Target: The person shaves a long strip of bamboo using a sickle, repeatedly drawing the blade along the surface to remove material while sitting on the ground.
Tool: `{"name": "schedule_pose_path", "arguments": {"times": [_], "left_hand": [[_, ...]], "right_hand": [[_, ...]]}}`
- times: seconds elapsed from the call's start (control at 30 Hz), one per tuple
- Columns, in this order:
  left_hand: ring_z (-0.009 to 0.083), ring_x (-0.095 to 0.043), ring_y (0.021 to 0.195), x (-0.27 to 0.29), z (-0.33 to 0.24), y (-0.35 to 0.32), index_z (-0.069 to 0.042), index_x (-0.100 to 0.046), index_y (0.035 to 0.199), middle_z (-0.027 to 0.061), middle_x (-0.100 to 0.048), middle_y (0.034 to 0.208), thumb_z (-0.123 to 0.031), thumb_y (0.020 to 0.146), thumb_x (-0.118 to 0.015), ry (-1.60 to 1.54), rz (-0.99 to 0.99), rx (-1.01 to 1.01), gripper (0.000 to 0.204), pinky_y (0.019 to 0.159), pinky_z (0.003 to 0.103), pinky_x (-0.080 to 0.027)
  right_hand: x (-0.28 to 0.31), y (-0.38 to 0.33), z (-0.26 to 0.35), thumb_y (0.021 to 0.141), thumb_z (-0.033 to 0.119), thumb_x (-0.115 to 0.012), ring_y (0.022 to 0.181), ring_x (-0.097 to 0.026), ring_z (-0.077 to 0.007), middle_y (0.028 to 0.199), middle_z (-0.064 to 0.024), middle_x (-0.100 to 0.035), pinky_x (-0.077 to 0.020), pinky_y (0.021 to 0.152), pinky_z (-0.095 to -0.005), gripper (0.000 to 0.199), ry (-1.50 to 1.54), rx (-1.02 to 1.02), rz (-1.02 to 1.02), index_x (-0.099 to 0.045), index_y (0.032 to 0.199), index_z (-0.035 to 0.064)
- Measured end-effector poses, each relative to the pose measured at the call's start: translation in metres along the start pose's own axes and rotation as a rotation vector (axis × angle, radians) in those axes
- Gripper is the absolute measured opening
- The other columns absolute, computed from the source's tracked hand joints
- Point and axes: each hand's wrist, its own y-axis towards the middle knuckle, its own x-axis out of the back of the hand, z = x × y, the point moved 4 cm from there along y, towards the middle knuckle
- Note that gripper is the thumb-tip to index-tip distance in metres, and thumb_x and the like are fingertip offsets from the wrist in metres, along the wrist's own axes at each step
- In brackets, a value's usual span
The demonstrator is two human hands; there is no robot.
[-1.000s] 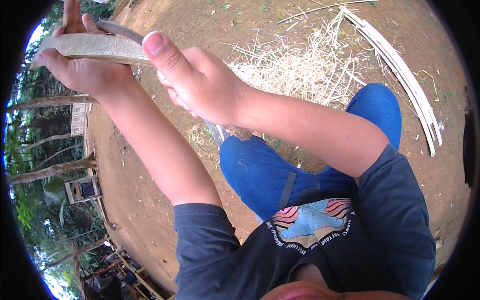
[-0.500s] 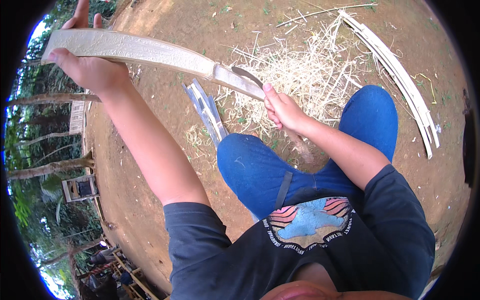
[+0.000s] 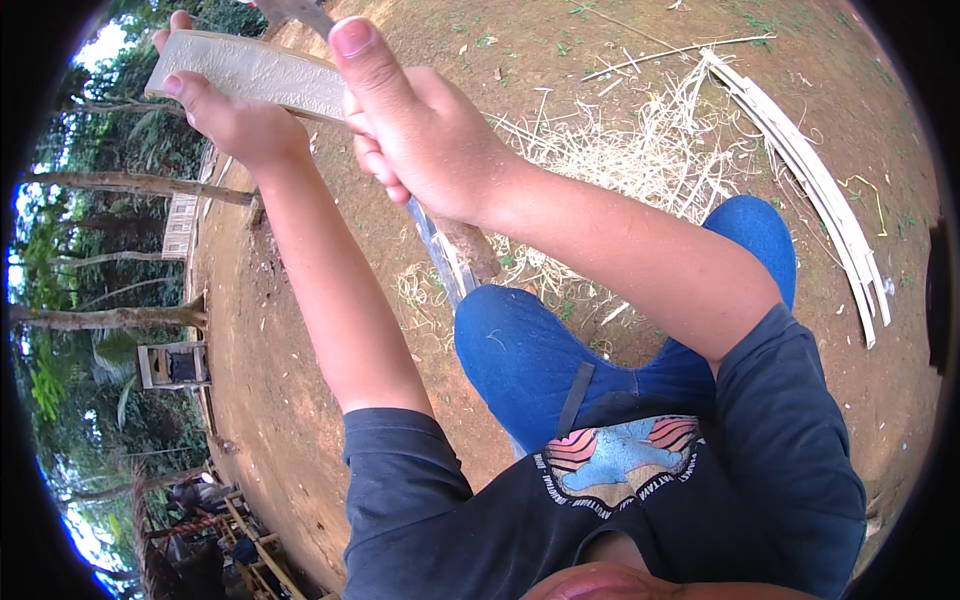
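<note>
Two hands grip: your left hand (image 3: 248, 127) clasps the pale strip (image 3: 262, 80) at upper left, your right hand (image 3: 425, 140) the knife (image 3: 297, 10), which has swung from mid-frame to upper left, apparently shifting work toward the held end.

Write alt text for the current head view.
A person's left hand grips a broad, flat, pale piece, while the right hand, overlapping it in view, holds a knife. Beyond the person's blue trousers, a tangle of thin pale shavings lies on brown earth, with long pale strips to its right.
</note>
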Motion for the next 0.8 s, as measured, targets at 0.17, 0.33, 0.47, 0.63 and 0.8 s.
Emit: {"name": "schedule_pose_path", "arguments": {"times": [0.17,0.33,0.47,0.63,0.8], "left_hand": [[0.0224,-0.046,0.128,-0.009,-0.009,-0.004,-0.004,-0.042,0.142,0.0138,-0.051,0.138,-0.044,0.107,-0.018,0.010,0.009,0.178,0.059,0.109,0.038,-0.040],[0.0158,-0.057,0.093,-0.016,-0.017,0.003,-0.004,-0.049,0.134,0.0086,-0.058,0.104,-0.046,0.106,-0.025,0.082,-0.015,-0.102,0.056,0.083,0.031,-0.046],[0.0110,-0.050,0.082,-0.018,-0.021,0.002,0.000,-0.049,0.134,0.0023,-0.054,0.089,-0.040,0.107,-0.031,-0.187,-0.114,-0.036,0.052,0.077,0.026,-0.039],[0.0109,-0.046,0.081,-0.042,-0.039,-0.007,-0.001,-0.048,0.134,0.0022,-0.053,0.094,-0.055,0.105,-0.027,-0.148,-0.191,-0.068,0.065,0.076,0.025,-0.038],[0.0128,-0.045,0.084,-0.023,-0.014,-0.001,-0.001,-0.048,0.132,0.0038,-0.051,0.105,-0.078,0.093,-0.020,-0.666,0.104,-0.036,0.091,0.077,0.026,-0.038]], "right_hand": [[-0.011,0.004,0.007,0.086,0.085,-0.014,0.044,-0.042,-0.0052,0.049,0.0044,-0.035,-0.0401,0.041,-0.0210,0.074,0.027,0.044,0.018,-0.030,0.056,0.0197],[0.006,-0.013,0.005,0.085,0.087,-0.013,0.043,-0.043,-0.0053,0.048,0.0037,-0.038,-0.0412,0.043,-0.0197,0.077,0.027,-0.118,0.022,-0.034,0.059,0.0174],[0.031,-0.028,-0.007,0.084,0.088,-0.017,0.044,-0.044,-0.0031,0.049,0.0055,-0.039,-0.0410,0.044,-0.0180,0.076,0.016,-0.200,-0.009,-0.039,0.065,0.0172],[0.056,-0.004,0.014,0.092,0.075,-0.042,0.047,-0.048,-0.0042,0.054,0.0006,-0.051,-0.0341,0.044,-0.0206,0.076,-0.469,0.054,-0.187,-0.060,0.074,0.0034],[0.046,0.022,0.063,0.086,0.020,-0.074,0.050,-0.051,-0.0047,0.055,0.0016,-0.056,-0.0420,0.050,-0.0250,0.033,-0.256,0.050,-0.171,-0.066,0.101,-0.0086]]}}
